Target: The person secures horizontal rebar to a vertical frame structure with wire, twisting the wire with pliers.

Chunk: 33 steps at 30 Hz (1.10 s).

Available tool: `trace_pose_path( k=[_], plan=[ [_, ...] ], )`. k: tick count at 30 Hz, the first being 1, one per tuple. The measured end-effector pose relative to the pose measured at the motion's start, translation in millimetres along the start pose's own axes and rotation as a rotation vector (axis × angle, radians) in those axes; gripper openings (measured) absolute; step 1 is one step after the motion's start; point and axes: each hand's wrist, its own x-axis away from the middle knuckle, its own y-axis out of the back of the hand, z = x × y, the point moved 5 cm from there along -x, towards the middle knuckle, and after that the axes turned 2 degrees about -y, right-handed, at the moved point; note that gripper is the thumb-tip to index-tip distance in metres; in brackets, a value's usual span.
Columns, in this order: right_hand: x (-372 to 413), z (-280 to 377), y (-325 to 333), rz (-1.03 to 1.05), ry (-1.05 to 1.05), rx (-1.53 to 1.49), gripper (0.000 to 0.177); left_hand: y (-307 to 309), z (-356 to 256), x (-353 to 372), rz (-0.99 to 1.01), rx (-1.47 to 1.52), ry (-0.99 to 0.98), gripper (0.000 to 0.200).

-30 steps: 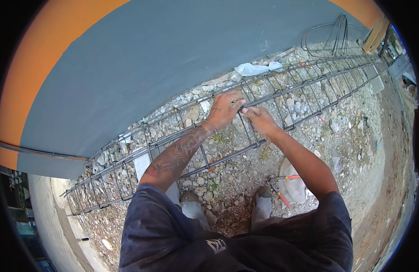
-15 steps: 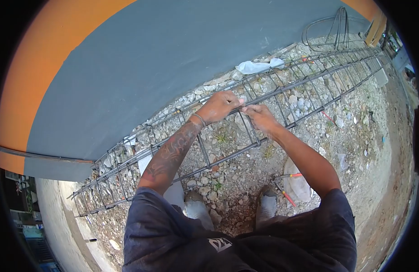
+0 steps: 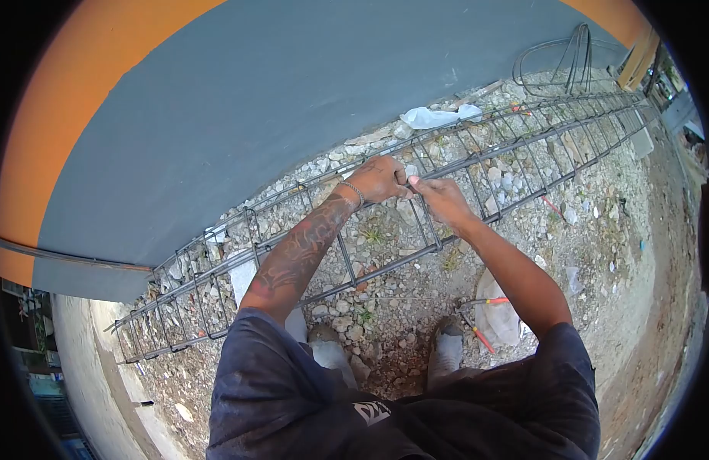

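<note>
A long rebar cage (image 3: pixel 381 271) of dark bars and square stirrups lies slantwise across the rubble ground. My left hand (image 3: pixel 381 180) is closed at the cage's middle bar, its fingertips at a stirrup joint. Against the same joint, from the other side, is my right hand (image 3: pixel 446 203), fingers curled in and thumb pressed forward. The two hands' fingertips nearly meet. Whatever is pinched between them is too small and hidden to make out.
Red-handled pincers (image 3: pixel 482 338) lie by my right foot, beside a pale sack (image 3: pixel 501 313). A grey wall (image 3: pixel 278 100) runs behind the cage. White plastic (image 3: pixel 431 117) lies at its base. Bent rods (image 3: pixel 577 61) lean at the far right. Loose stones (image 3: pixel 347 313) cover the ground.
My right thumb has lifted and now points up at the joint. My left hand has turned slightly, its fingers curling lower around the bar. The view has shifted a little.
</note>
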Motion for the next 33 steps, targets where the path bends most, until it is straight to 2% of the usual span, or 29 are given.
trace_pose_path(
  k=[1,2,3,4,8,10,12,14,15,17,18,21,23,25,33],
  plan=[
    [-4,-9,-2,0.005,0.001,0.000,0.037,2,-9,1,-0.031,-0.173,-0.006,0.030],
    [-11,-13,-1,-0.113,0.150,0.106,0.040,3,-14,2,-0.070,-0.349,-0.005,0.026],
    [-17,-13,-1,-0.213,0.316,0.210,0.043,-1,-19,2,-0.171,-0.446,-0.102,0.022],
    [-11,-6,-1,-0.209,0.376,0.216,0.041,-5,-18,3,-0.284,-0.562,-0.175,0.018],
    [-2,8,-1,-0.250,0.555,0.408,0.027,-36,-6,8,-0.699,-0.563,-0.321,0.016],
    [-7,3,-1,-0.246,0.603,0.399,0.029,-34,3,-3,-0.502,-0.454,-0.116,0.025],
    [1,13,-4,-0.233,0.585,0.425,0.031,-21,7,3,-0.428,-0.437,-0.037,0.029],
    [-3,8,-3,-0.231,0.600,0.379,0.032,-6,0,9,0.208,0.037,0.192,0.034],
    [-6,5,-1,-0.219,0.625,0.381,0.032,-3,8,8,0.183,0.032,0.199,0.034],
    [-16,-4,2,-0.252,0.528,0.467,0.032,-14,22,12,0.181,0.607,0.318,0.038],
    [-17,-5,1,-0.243,0.541,0.467,0.032,-13,22,16,0.187,0.655,0.378,0.036],
    [-15,-2,-2,-0.228,0.560,0.364,0.033,-15,28,10,0.192,0.673,0.440,0.033],
    [-13,-4,-1,-0.233,0.414,0.303,0.033,-17,25,9,0.216,0.642,0.432,0.032],
    [-20,-13,1,-0.225,0.410,0.284,0.034,-19,28,7,0.193,0.676,0.493,0.030],
    [-25,-17,4,-0.236,0.423,0.303,0.036,-35,49,-23,0.117,0.654,0.509,0.020]
  ],
)
